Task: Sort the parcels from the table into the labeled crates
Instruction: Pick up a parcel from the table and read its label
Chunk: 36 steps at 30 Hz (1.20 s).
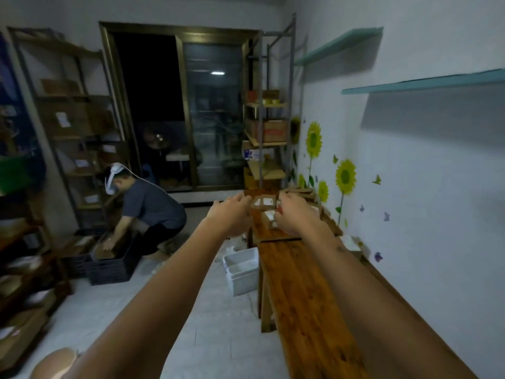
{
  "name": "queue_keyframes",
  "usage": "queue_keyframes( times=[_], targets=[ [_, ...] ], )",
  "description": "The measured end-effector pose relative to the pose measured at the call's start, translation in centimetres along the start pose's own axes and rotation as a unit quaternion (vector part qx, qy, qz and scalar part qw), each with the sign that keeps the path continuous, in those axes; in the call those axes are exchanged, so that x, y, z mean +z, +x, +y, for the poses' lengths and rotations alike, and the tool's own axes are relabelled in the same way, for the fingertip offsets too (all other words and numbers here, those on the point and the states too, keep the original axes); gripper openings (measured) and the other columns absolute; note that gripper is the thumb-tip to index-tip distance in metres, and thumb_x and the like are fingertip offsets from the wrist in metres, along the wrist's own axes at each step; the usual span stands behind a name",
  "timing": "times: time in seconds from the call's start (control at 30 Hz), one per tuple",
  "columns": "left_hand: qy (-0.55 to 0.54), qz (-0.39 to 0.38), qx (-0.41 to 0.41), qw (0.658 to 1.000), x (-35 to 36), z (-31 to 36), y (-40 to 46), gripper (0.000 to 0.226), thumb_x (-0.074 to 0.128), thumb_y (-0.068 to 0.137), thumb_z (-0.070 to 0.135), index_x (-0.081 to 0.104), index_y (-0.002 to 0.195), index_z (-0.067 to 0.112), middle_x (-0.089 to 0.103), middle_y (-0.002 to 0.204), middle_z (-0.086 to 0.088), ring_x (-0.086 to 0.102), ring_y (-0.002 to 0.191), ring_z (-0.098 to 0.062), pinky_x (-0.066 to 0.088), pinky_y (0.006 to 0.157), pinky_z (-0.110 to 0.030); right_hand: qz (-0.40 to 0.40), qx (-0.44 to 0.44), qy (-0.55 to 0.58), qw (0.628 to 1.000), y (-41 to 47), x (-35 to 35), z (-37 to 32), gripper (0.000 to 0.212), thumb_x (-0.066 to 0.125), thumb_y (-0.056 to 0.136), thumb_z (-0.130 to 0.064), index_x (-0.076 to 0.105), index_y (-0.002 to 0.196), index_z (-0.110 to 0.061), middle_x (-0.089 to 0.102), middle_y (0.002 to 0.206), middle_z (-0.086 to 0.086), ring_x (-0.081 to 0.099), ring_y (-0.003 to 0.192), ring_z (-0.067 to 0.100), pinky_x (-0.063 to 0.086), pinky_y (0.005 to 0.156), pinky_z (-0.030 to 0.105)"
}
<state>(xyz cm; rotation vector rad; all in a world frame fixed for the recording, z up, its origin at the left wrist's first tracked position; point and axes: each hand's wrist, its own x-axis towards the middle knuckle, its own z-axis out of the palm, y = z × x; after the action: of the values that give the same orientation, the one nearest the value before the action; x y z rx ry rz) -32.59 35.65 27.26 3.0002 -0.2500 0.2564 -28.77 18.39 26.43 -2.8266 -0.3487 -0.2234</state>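
Note:
Several small brown parcels with white labels lie at the far end of the long wooden table (300, 296). One parcel (263, 202) sits between my two outstretched hands, and a second parcel (269, 216) lies just in front of it. The fingertips of my left hand (232, 214) are spread and reach the first parcel's left edge. My right hand (296, 214) is at its right side, with curled fingers over the nearer parcel; whether they grip it is hidden. More parcels (308, 194) are stacked along the wall behind my right hand.
Dark crates (114, 266) stand on the floor at the left, where another person (147, 209) crouches with hands in one. A white bin (241, 266) sits on the floor against the table's left side. Shelving racks line the left wall and the back right corner.

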Motion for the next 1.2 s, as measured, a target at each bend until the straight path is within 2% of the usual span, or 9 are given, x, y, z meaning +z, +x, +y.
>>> queue_keyframes(
  times=[0.1, 0.23, 0.3, 0.57, 0.83, 0.93, 1.1, 1.2],
  targets=[
    [0.004, 0.002, 0.004, 1.0, 2.2, -6.4, 5.8, 0.06, 0.051, 0.1, 0.039, 0.03, 0.154, 0.021, 0.029, 0.162, -0.005, 0.032, 0.146, -0.027, 0.027, 0.119, -0.055, -0.02, -0.002, -0.012, 1.0, 7.5, 3.4, -1.9, 0.063, 0.046, 0.102, -0.03, 0.022, 0.158, -0.012, 0.031, 0.16, 0.013, 0.033, 0.145, 0.032, 0.038, 0.114, 0.048],
    [0.02, -0.017, 0.006, 1.0, 3.5, -14.6, 13.7, 0.064, 0.049, 0.1, 0.039, 0.025, 0.156, 0.021, 0.026, 0.163, -0.007, 0.029, 0.148, -0.028, 0.025, 0.119, -0.058, -0.02, 0.011, -0.021, 1.0, 17.1, 6.4, -5.2, 0.063, 0.045, 0.103, -0.03, 0.02, 0.159, -0.013, 0.03, 0.161, 0.012, 0.033, 0.145, 0.032, 0.038, 0.114, 0.046],
    [0.027, -0.015, 0.007, 1.0, 3.2, -16.2, 15.9, 0.064, 0.05, 0.1, 0.04, 0.025, 0.156, 0.02, 0.027, 0.163, -0.007, 0.03, 0.147, -0.029, 0.025, 0.118, -0.058, -0.014, 0.012, -0.015, 1.0, 19.5, 6.6, -5.7, 0.064, 0.044, 0.103, -0.029, 0.019, 0.16, -0.014, 0.03, 0.161, 0.012, 0.033, 0.145, 0.031, 0.037, 0.115, 0.046],
    [0.018, -0.022, 0.023, 0.999, 4.4, -25.0, 32.9, 0.061, 0.05, 0.101, 0.04, 0.028, 0.154, 0.02, 0.03, 0.159, -0.007, 0.031, 0.146, -0.028, 0.031, 0.116, -0.052, -0.012, 0.013, -0.014, 1.0, 38.6, 10.2, -7.3, 0.066, 0.048, 0.1, -0.032, 0.022, 0.158, -0.013, 0.036, 0.157, 0.013, 0.037, 0.142, 0.032, 0.042, 0.111, 0.048],
    [0.03, -0.041, 0.033, 0.998, 11.4, -29.3, 53.9, 0.061, 0.052, 0.099, 0.038, 0.03, 0.153, 0.021, 0.032, 0.159, -0.006, 0.037, 0.142, -0.029, 0.034, 0.115, -0.053, -0.02, 0.039, 0.004, 0.999, 58.3, 16.3, 0.0, 0.064, 0.047, 0.102, -0.031, 0.022, 0.158, -0.013, 0.035, 0.158, 0.013, 0.036, 0.143, 0.032, 0.041, 0.112, 0.048],
    [0.024, -0.046, 0.037, 0.998, 13.1, -30.3, 61.0, 0.059, 0.053, 0.098, 0.043, 0.033, 0.151, 0.026, 0.037, 0.154, -0.003, 0.044, 0.136, -0.028, 0.04, 0.109, -0.052, -0.026, 0.058, 0.01, 0.998, 64.4, 17.4, 2.8, 0.061, 0.047, 0.102, -0.03, 0.026, 0.155, -0.011, 0.038, 0.154, 0.016, 0.039, 0.139, 0.034, 0.042, 0.11, 0.048],
    [0.003, -0.101, 0.07, 0.992, 18.8, -29.2, 73.3, 0.066, 0.05, 0.099, 0.048, 0.025, 0.156, 0.027, 0.029, 0.161, -0.002, 0.041, 0.14, -0.028, 0.041, 0.109, -0.051, -0.023, 0.135, 0.021, 0.99, 72.6, 20.2, 10.4, 0.052, 0.051, 0.098, -0.028, 0.04, 0.145, -0.01, 0.051, 0.141, 0.018, 0.054, 0.122, 0.035, 0.051, 0.096, 0.044],
    [0.018, -0.126, 0.117, 0.985, 22.4, -27.9, 79.6, 0.063, 0.044, 0.103, 0.044, 0.022, 0.157, 0.022, 0.025, 0.162, -0.005, 0.037, 0.142, -0.03, 0.04, 0.11, -0.048, -0.029, 0.188, 0.031, 0.981, 75.9, 22.2, 15.5, 0.057, 0.052, 0.096, -0.03, 0.04, 0.148, -0.009, 0.049, 0.144, 0.02, 0.053, 0.125, 0.038, 0.05, 0.099, 0.043]
  ],
)
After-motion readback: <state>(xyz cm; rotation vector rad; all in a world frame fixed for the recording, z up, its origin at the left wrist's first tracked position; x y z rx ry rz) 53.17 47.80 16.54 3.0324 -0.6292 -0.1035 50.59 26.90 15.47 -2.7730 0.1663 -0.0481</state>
